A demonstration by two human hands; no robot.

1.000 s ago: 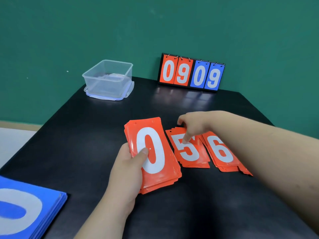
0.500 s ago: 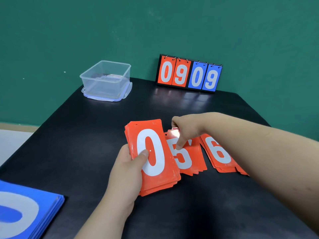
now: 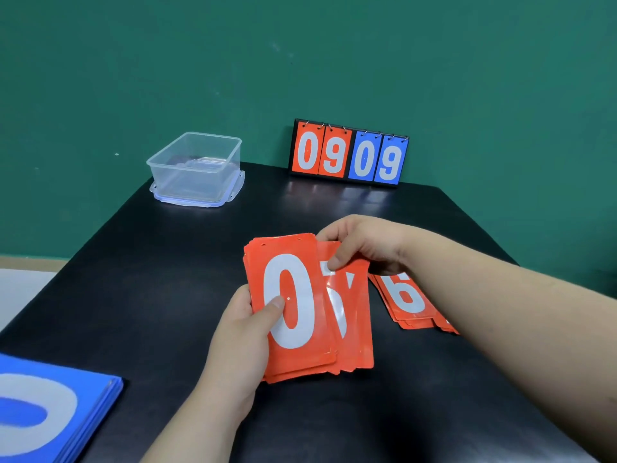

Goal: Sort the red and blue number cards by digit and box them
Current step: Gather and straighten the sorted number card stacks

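My left hand (image 3: 247,332) grips a stack of red cards (image 3: 287,305) with a white 0 on top, thumb pressed on the digit. Just right of it, my right hand (image 3: 360,248) pinches the top of the red 5 cards (image 3: 354,312), lifted and tucked partly behind the 0 stack. A pile of red 6 cards (image 3: 407,299) lies on the black table (image 3: 167,279) under my right forearm. A stack of blue cards (image 3: 50,419) showing a 0 lies at the lower left. The clear plastic box (image 3: 197,162) stands on its lid at the table's far left.
A black flip scoreboard (image 3: 349,153) reading 0 9 in red and 0 9 in blue leans against the green wall at the table's far edge. The table's left edge drops off to a pale floor (image 3: 20,289).
My right hand has picked the red 5 cards up off the table and carried them left against the 0 stack. The left hand has held its stack nearly still.
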